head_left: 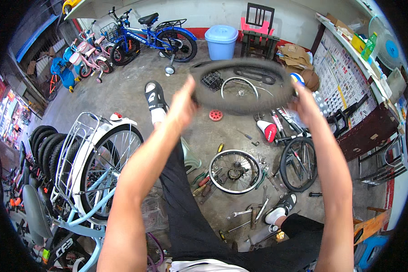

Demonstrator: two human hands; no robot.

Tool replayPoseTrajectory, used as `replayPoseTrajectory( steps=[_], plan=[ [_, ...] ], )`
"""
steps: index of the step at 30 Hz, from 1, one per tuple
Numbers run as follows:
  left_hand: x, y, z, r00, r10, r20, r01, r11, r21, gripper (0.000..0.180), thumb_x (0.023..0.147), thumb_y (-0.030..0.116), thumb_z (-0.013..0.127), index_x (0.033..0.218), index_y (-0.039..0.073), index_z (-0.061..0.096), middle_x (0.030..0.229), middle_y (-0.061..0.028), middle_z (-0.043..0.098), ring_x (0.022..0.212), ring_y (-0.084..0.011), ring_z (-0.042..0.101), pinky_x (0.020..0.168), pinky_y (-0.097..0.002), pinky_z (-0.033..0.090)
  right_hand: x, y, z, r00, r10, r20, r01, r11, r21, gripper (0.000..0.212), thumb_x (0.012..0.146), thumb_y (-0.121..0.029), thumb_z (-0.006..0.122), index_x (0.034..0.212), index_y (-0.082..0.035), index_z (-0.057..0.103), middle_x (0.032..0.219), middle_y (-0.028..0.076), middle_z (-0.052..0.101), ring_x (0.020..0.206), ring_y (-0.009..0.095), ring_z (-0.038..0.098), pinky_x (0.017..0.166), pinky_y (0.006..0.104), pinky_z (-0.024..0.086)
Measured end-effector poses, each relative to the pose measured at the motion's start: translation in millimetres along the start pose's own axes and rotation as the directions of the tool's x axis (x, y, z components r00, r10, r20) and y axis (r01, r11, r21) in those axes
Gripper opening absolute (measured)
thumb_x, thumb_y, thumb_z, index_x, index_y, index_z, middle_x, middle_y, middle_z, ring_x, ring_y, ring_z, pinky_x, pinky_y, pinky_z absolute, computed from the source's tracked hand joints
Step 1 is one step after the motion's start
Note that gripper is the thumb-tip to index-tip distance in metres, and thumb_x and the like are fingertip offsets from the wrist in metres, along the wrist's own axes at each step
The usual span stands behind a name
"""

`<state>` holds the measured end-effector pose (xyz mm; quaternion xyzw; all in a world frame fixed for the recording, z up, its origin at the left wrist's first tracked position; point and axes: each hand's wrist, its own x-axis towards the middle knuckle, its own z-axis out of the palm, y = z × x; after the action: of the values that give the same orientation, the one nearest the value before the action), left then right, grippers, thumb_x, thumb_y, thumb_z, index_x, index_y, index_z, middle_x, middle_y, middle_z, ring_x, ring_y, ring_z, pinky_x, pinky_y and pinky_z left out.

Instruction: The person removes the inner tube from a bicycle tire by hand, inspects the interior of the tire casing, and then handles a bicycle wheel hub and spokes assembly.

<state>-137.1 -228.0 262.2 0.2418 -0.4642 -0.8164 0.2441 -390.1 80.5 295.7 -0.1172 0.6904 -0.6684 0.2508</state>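
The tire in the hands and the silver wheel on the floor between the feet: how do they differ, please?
The tire is held up between the left hand and the right hand, while the wheel lies flat on the floor. The tire is black; the wheel is silver-rimmed. The tire has an open middle, whereas the wheel is spoked. Both are round.

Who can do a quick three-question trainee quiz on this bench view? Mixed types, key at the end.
1. What do the left hand and right hand hold at opposite sides?
2. True or false: the spoked wheel lying amid hand tools has a bare rim.
3. Where is the light-blue lidded bin relative to the royal-blue bicycle with training wheels?
A) Left
B) Right
C) Underneath

Key: 1. A bicycle tire; 2. True; 3. B
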Motion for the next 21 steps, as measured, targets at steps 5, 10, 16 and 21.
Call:
replayPoseTrajectory(
  steps=[5,10,16,21],
  plan=[
    [9,44,20,0.992,0.066,-0.108,-0.061,0.997,0.052,0.089,0.093,0.048,0.064,0.150,-0.006,0.022,0.143,-0.0314,0.041,0.117,-0.0386,0.058,0.091,-0.0466,0.054,-14,-86,58,0.962,-0.272,-0.032,0.267,0.958,-0.106,0.070,0.091,-0.049,0.065,0.142,-0.004,0.046,0.124,0.013,0.057,0.090,0.018,0.064,0.077,0.0311,0.051],
    [-83,-82,-12,0.969,-0.247,-0.022,0.244,0.938,0.245,0.049,0.094,0.036,0.064,0.123,0.000,0.049,0.115,-0.0170,0.064,0.095,-0.0268,0.066,0.072,-0.0377,0.053,-80,-21,36,0.956,-0.212,0.202,0.262,0.926,-0.273,0.056,0.094,-0.037,0.063,0.134,-0.001,0.051,0.117,0.010,0.061,0.084,0.016,0.064,0.080,0.0309,0.052],
    [-173,-202,-10,0.844,-0.533,-0.061,0.529,0.807,0.261,0.031,0.098,0.025,0.058,0.118,0.001,0.056,0.100,-0.0103,0.068,0.082,-0.0179,0.065,0.067,-0.0314,0.053,-171,26,-19,0.937,0.159,0.313,-0.018,0.913,-0.409,0.042,0.094,-0.024,0.064,0.128,0.000,0.058,0.115,0.010,0.064,0.084,0.014,0.065,0.080,0.0314,0.054],
    [-196,-261,3,0.818,-0.575,0.023,0.525,0.761,0.381,0.030,0.100,0.027,0.054,0.115,0.002,0.062,0.097,-0.0059,0.068,0.081,-0.0150,0.064,0.069,-0.0307,0.052,-192,65,-62,0.981,0.048,0.188,0.014,0.948,-0.318,0.041,0.096,-0.031,0.061,0.125,-0.001,0.060,0.113,0.007,0.065,0.084,0.012,0.064,0.077,0.0292,0.052]
  ],
)
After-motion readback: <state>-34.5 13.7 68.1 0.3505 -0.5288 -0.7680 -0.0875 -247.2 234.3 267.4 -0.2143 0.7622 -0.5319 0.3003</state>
